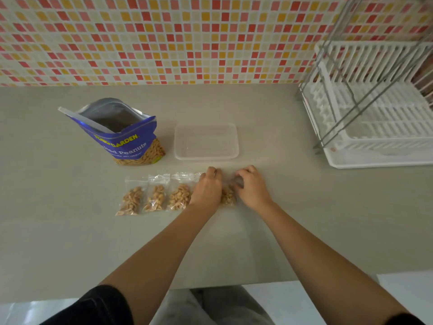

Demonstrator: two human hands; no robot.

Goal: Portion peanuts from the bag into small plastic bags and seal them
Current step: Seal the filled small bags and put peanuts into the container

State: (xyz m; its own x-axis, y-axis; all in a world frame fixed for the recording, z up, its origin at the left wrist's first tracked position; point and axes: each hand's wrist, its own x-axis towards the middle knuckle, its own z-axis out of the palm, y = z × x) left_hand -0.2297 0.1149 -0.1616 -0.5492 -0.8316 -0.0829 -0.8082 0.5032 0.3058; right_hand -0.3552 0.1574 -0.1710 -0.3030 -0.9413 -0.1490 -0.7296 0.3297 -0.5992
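A blue peanut bag (126, 134) stands open at the back left of the counter. Three small clear bags of peanuts (154, 195) lie side by side in a row in front of it. A further small bag of peanuts (227, 195) lies to their right, between my hands. My left hand (208, 186) and my right hand (250, 186) both have curled fingers pinching the top strip of that bag against the counter. The bag's top edge is mostly hidden under my fingers.
A clear plastic container (206, 127) sits behind my hands. A white dish rack (375, 123) with a metal frame stands at the right. The tiled wall (164, 38) runs along the back. The counter's front edge (210, 287) is near my body.
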